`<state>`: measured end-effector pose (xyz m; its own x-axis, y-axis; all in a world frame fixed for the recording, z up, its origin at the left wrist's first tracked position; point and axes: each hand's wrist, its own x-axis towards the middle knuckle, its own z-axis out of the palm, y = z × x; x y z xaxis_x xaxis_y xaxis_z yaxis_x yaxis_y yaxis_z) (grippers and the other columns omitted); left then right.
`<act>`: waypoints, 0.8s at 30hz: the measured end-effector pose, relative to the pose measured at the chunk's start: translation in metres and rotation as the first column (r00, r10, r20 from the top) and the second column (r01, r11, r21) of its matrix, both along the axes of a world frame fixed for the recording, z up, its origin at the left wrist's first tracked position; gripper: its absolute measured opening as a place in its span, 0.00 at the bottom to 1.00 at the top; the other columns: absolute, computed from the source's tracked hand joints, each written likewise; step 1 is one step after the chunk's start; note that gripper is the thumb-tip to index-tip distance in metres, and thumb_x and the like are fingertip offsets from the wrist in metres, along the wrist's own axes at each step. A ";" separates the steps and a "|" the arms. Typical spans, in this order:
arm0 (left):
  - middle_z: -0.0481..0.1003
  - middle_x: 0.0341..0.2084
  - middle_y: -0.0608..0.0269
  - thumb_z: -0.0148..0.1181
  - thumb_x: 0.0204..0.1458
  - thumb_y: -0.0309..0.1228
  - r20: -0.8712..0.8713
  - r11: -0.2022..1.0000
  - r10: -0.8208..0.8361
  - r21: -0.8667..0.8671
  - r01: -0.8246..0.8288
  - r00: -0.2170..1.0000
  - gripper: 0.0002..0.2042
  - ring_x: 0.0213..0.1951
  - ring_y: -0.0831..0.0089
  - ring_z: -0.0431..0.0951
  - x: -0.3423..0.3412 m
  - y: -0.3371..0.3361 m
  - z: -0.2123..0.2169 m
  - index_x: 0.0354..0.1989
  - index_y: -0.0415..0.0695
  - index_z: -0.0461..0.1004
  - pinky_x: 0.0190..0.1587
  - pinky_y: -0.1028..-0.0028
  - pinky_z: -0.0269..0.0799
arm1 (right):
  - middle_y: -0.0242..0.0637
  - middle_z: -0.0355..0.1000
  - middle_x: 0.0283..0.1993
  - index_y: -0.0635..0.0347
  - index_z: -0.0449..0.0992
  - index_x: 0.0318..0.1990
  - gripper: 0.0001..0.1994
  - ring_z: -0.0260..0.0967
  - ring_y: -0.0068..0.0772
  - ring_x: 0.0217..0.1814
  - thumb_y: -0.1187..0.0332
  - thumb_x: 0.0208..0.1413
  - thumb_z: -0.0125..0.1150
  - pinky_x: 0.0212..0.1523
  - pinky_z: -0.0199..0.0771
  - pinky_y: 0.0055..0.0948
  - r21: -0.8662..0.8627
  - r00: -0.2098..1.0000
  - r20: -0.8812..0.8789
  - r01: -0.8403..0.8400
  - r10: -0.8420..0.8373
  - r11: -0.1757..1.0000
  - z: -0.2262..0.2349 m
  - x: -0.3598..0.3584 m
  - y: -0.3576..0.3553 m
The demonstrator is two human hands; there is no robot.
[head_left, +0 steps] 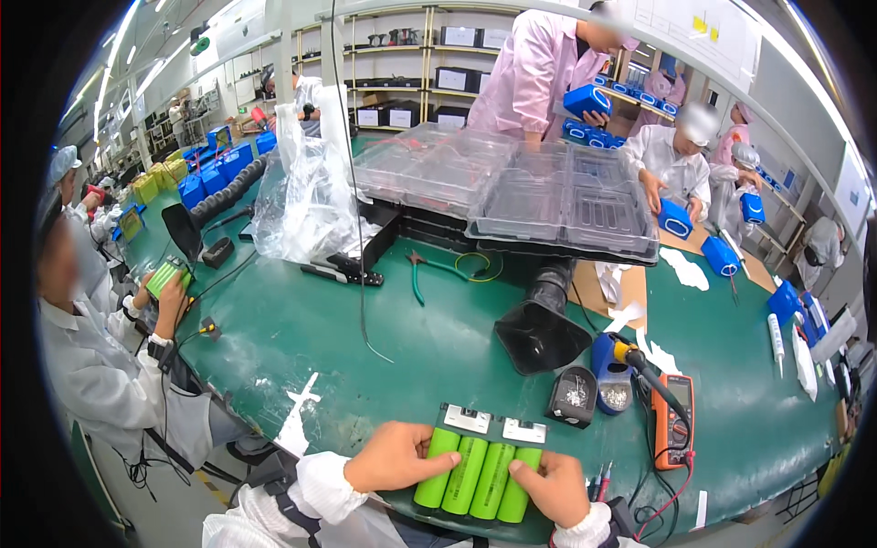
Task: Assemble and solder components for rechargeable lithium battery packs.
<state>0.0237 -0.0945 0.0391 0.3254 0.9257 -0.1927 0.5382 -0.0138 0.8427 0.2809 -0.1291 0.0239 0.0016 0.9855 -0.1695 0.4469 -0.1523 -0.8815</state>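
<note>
Between my two hands is a battery pack (pixel 479 477) made of several green cylindrical cells lying side by side, with silvery metal tabs along its far end. My left hand (pixel 395 457) grips its left side, thumb laid over the outer cell. On the right side my right hand (pixel 552 486) closes round the edge, thumb pressed on the last cell. The pack is held over the near edge of the green table (pixel 384 384). Fingers under the pack are hidden.
Beyond the pack stand a black fume nozzle (pixel 544 329), a small black box (pixel 573 398), a soldering iron (pixel 639 361) in its blue stand and an orange multimeter (pixel 673 420). Green-handled pliers (pixel 417 279) lie farther off, before clear plastic trays (pixel 557 196). Co-workers sit around.
</note>
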 end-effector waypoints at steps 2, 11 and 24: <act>0.70 0.14 0.59 0.71 0.43 0.46 0.051 0.974 0.029 0.221 -0.040 0.998 0.19 0.19 0.65 0.72 0.002 -0.008 0.007 0.23 0.40 0.76 0.22 0.70 0.66 | 0.40 0.72 0.18 0.68 0.80 0.32 0.18 0.67 0.28 0.19 0.57 0.49 0.69 0.22 0.66 0.32 0.005 1.000 0.002 0.027 -0.027 1.000 0.018 0.002 -0.007; 0.66 0.21 0.61 0.73 0.31 0.38 -0.118 0.482 -0.132 0.860 0.168 0.984 0.21 0.20 0.64 0.68 -0.009 0.015 -0.021 0.21 0.42 0.65 0.19 0.68 0.62 | 0.39 0.69 0.23 0.61 0.77 0.33 0.19 0.69 0.44 0.22 0.64 0.32 0.75 0.21 0.67 0.38 0.573 0.909 0.402 -0.342 0.108 0.745 -0.002 0.017 0.000; 0.74 0.31 0.62 0.69 0.44 0.31 -0.344 0.500 0.080 0.826 0.260 0.936 0.11 0.33 0.61 0.74 -0.079 0.057 -0.006 0.35 0.44 0.76 0.35 0.65 0.71 | 0.35 0.72 0.22 0.63 0.79 0.38 0.14 0.71 0.29 0.23 0.67 0.45 0.71 0.24 0.68 0.26 0.377 0.934 0.357 -0.171 0.027 0.910 0.032 0.081 -0.022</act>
<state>-0.0550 -0.0373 0.0333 0.4995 0.6555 0.5664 0.7008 -0.6901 0.1807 0.3616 -0.1510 0.0564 -0.1132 0.9673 0.2272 0.7210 0.2373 -0.6510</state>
